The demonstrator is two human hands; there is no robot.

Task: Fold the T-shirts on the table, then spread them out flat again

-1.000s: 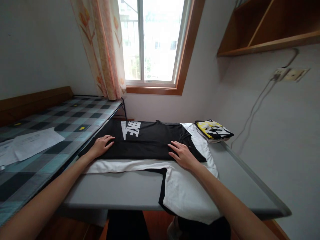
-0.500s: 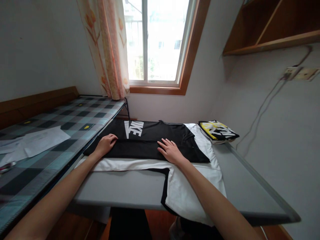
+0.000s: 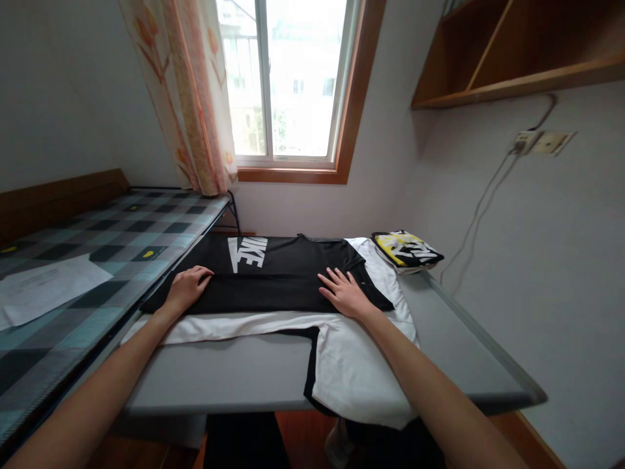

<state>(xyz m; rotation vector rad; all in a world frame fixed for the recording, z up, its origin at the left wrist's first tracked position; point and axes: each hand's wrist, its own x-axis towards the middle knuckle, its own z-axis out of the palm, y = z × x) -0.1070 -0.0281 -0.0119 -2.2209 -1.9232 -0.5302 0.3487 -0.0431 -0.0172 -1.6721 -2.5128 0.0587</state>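
A black T-shirt (image 3: 278,280) with a white logo lies folded across a grey table (image 3: 234,374). Under it is a white garment (image 3: 351,365) that hangs over the table's front edge. My left hand (image 3: 185,288) lies flat on the shirt's left end, fingers stretched out. My right hand (image 3: 346,293) presses flat on the shirt's right part, fingers spread. Neither hand grips anything.
A folded yellow, black and white garment (image 3: 406,250) sits at the table's far right corner. A bed with a checked cover (image 3: 97,247) and a sheet of paper (image 3: 39,286) adjoins the table on the left. Window, curtain (image 3: 185,98), wall shelf (image 3: 512,58) and socket with cable (image 3: 525,140) lie beyond.
Both hands stay flat on the black shirt. My right hand slid left along it, then back towards the right. The camera view shifted slightly.
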